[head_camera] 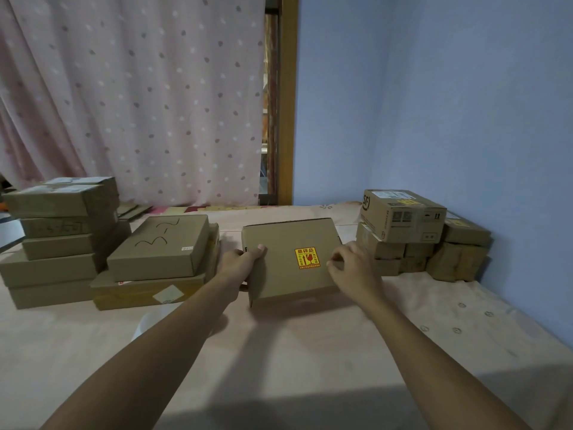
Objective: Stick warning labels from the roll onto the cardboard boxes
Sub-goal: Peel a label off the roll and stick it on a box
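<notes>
Gripping of the cardboard box [279, 259] is done by the left hand [240, 265] at the box's 9 o'clock edge: the thumb is laid across the top face and the fingers are curled under the side. The right hand [350, 268] is placed at the box's 3 o'clock edge with its fingers curled. It is seen from the back, so whether that edge is actually clasped cannot be told.

The box is located near the centre of the view, over the bed [310, 367], which is covered by a pale patterned sheet. A shadow is cast on the sheet at the box's 6 o'clock side. A yellow and red warning label [307, 258] is stuck flat on the top face, toward the 3 o'clock half.

At 9 o'clock from the box, a flat carton marked "3-2" [161, 246] is set on a wider carton. Further toward 9 o'clock, a taller stack of cartons [62, 243] is placed. At 3 o'clock, a pile of smaller cartons [403, 237] is set against the blue wall [434, 103]. At 7 o'clock, a white rounded object [148, 321] is partly hidden behind the left forearm and cannot be identified. A pink dotted curtain [139, 103] is hung at 11 o'clock.
</notes>
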`<state>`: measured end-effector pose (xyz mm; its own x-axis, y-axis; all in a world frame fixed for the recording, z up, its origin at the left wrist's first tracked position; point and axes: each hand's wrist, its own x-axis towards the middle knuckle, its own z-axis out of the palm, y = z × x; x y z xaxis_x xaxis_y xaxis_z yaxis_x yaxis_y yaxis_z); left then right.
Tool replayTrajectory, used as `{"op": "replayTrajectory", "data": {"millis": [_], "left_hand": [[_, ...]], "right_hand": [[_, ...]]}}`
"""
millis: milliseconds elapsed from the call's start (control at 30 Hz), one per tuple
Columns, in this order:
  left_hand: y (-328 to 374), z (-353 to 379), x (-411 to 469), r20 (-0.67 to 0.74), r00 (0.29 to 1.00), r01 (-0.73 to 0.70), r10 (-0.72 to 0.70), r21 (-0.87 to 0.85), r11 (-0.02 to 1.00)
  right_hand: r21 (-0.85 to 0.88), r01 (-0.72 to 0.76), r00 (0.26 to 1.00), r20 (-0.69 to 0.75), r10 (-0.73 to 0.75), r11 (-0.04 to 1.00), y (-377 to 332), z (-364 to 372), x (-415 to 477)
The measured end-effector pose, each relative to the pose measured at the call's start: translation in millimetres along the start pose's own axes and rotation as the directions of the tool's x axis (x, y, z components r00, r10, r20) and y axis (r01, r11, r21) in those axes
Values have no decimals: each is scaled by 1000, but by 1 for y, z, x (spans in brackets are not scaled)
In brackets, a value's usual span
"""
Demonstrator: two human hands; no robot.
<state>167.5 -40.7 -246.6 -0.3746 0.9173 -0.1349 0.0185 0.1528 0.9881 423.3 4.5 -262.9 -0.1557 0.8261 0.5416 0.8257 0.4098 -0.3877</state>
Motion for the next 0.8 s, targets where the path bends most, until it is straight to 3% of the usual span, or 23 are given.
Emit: {"op": "replayTrajectory", "data": {"millis": [100,167,233,400,567,667,800], "left_hand": [[0,0,2,4,1000,1,-1,-6,1000],[1,0,4,9,1000,-2,2,-1,1000],[2,1,7,22,1000,-5,5,21,1000],[8,5,18,44,999,-31,28,76,997],[8,17,34,35,999,-47,42,173,984],[4,31,39,-50,982,-150,180,360,921],[-12,41,41,-148,943,-156,299,596,788]], "right_hand": [[242,-317,947,23,321,917,11,-4,2],[472,-506,861,228,454,722,17,-10,2],[569,-614,789,425,443,547,20,-18,-2],[649,-715,695,620,364,260,26,-30,-14],[646,-736,671,655,347,204,40,-24,-16],[634,-754,637,644,423,170,41,-20,-12],[659,-752,575,660,484,-5,46,-6,-8]]}}
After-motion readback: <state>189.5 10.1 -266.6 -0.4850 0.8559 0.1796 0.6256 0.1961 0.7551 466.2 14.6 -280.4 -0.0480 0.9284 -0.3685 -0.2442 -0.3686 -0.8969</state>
